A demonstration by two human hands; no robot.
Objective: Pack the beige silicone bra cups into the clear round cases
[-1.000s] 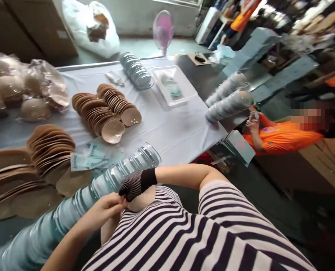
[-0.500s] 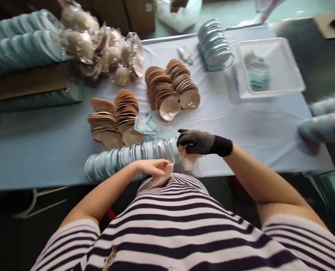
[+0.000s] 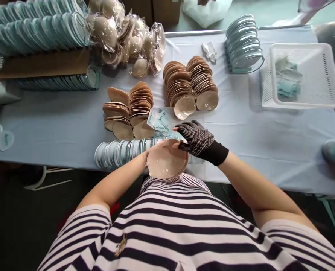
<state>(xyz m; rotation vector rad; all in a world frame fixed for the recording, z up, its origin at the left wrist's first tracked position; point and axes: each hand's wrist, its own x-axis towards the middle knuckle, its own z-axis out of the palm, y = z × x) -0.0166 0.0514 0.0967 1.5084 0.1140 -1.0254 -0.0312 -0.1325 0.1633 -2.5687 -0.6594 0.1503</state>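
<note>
Head view, left to right. Far left of grip: rows of round cases [image 3: 49, 32], probably finished. Nearer left: more cases [image 3: 120, 153] along worktop [image 3: 269, 143] edge. Beyond, leftward: loose cup stacks [image 3: 141, 101], apparently left to do. At centre: left hand [image 3: 153, 148] at cup's left side, finger closure hidden; beige cup [image 3: 166, 163] between both hands, probably mid-handling; gloved right hand [image 3: 195, 138], fingers pinched on upper-right rim. Beyond, rightward: further stacks [image 3: 195, 81], likewise pending. Cup: rounded, shallow, glossy inside, hollow face up.

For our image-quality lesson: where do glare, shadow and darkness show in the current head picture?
Head view: glints on the held beige cup and plastic-wrapped cups; head view: soft shadow beside the white basket; head view: deep darkness below the table.
</note>
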